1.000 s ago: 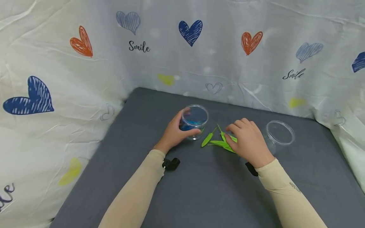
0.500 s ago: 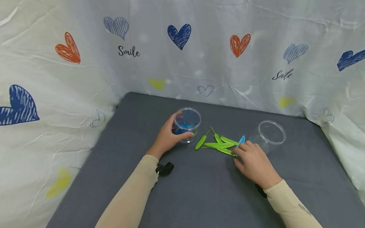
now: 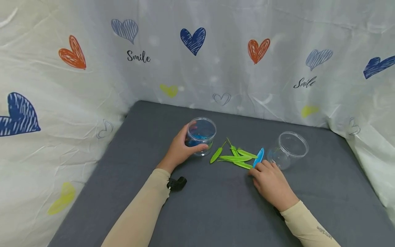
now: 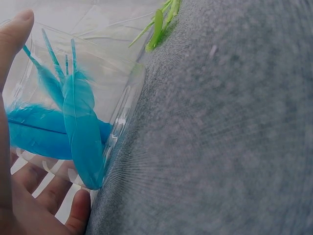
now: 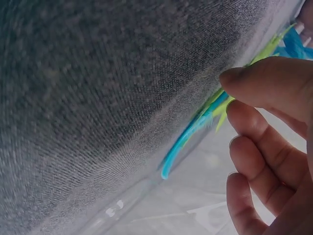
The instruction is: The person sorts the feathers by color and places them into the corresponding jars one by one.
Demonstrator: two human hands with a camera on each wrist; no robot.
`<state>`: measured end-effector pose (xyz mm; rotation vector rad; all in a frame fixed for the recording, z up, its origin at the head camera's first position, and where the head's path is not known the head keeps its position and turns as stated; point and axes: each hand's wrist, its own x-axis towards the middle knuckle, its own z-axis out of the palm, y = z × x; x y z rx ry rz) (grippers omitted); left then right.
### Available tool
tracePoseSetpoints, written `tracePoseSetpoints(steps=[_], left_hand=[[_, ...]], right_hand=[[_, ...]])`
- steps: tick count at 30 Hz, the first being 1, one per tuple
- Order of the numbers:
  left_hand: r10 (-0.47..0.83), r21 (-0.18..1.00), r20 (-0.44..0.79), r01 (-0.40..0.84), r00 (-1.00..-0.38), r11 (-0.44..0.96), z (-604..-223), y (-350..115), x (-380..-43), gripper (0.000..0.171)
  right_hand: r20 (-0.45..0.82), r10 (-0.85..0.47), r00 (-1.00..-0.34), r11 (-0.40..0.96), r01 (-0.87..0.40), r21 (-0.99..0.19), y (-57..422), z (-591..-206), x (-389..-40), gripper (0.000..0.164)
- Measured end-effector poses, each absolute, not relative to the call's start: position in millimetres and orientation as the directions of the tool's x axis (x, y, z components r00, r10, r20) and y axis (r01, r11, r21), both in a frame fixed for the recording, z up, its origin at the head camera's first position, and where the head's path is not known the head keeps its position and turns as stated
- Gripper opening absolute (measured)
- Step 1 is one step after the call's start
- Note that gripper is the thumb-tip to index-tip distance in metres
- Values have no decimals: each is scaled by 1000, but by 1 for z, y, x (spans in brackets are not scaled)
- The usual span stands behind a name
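My left hand [image 3: 182, 149] grips a clear plastic jar [image 3: 202, 121] standing on the table, thumb on the near side and fingers behind. Inside it, the left wrist view shows several blue feathers [image 4: 80, 122]. Farther right, my right hand [image 3: 273, 183] is low over the cloth, its thumb and forefinger pinching the near end of another blue feather [image 3: 259, 156]. That feather lies at the right edge of a loose group of green feathers [image 3: 237, 158]. In the right wrist view, the blue feather [image 5: 183, 139] runs out from between thumb and forefinger, close to the cloth.
A second clear jar [image 3: 291, 151] stands upright just beyond my right hand. Dark grey cloth [image 3: 216, 209] covers the table. White curtains [image 3: 228, 61] printed with hearts hang behind it and at both sides.
My right hand has moved right and toward me from over the green feathers to the blue feather's near end, uncovering that feather. My left hand keeps its grip on the jar.
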<state>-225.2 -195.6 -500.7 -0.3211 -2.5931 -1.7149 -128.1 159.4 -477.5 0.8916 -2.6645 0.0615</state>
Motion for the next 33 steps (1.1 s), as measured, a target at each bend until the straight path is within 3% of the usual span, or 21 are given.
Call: tracePoseSetpoints(steps=[33], left_hand=[[157,907,127,179,-979,381,-503,-197,-226,102]], right_hand=[[352,-613,-708,776,-623,98,158,-481,-133,22]])
